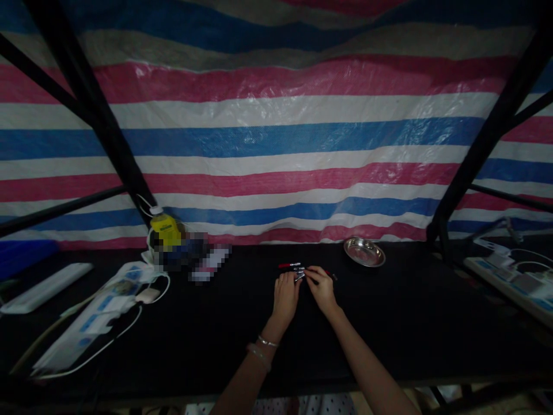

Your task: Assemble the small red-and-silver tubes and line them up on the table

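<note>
1. My left hand (286, 293) and right hand (319, 285) come close over the worktop (389, 323), a small silver piece (299, 277) at the fingertips between them; I judge a slip there the likeliest trouble, since so slight a thing could drop or roll from a loose or uneven hold.
2. My left hand has its back up, fingers side by side and bent down at the silver piece; whether they grip it or only touch it, I cannot tell.
3. My right hand has thumb and fingers drawn together as if pinching; what sits between the tips is too small for me to make out.
4. Both forearms reach forward from the near edge and slant inward; bracelets (268, 341) ring the left one.
5. A red rod (287, 266) lies just beyond the left fingers, and a red bit (329, 274) shows beside the right hand; a careless sideways move could, I think, knock either.
6. Farther right, well apart, stands a dish (364, 253); in this dim light the black worktop could hide anything dropped.
</note>
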Tool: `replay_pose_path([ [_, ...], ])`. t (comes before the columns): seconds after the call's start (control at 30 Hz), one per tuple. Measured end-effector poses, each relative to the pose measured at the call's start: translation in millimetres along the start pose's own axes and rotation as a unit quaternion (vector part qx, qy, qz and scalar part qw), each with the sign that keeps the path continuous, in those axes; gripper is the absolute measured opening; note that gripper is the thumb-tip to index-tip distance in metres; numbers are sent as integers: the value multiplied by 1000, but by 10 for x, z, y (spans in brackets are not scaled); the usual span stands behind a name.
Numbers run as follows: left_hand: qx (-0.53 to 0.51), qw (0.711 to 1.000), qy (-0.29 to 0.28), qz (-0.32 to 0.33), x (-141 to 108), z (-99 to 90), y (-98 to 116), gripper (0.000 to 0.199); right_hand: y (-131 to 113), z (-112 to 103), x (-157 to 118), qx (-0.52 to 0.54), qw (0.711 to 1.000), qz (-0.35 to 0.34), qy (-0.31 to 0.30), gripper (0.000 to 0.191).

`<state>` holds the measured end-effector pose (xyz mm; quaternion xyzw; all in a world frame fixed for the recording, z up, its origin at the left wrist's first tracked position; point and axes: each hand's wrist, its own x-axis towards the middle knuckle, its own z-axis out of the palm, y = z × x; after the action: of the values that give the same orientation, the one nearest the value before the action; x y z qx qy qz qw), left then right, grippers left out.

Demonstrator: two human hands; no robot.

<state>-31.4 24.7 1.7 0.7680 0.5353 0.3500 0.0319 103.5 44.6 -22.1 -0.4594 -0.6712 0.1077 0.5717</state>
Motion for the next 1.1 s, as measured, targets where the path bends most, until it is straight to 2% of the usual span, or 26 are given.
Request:
replay_pose_path([
  [0.23,-75,997,25,-5,-2,14,-51,11,-214,16,-10,43,999,-32,-8,39],
  [0.37,-123,991,45,10,-4,23,-83,14,-327,15,-4,60,997,-37,11,36],
  [0.6,-167,985,30,4,1,-14,-63,17,-302,32,19,96,995,17,32,23],
  [0.83,-166,984,12,-66,38,-8,-119,28,-183,27,42,130,972,144,134,34],
  [1.1,-183,978,-5,-101,35,-3,-176,35,-174,-13,86,206,951,176,148,33],
])
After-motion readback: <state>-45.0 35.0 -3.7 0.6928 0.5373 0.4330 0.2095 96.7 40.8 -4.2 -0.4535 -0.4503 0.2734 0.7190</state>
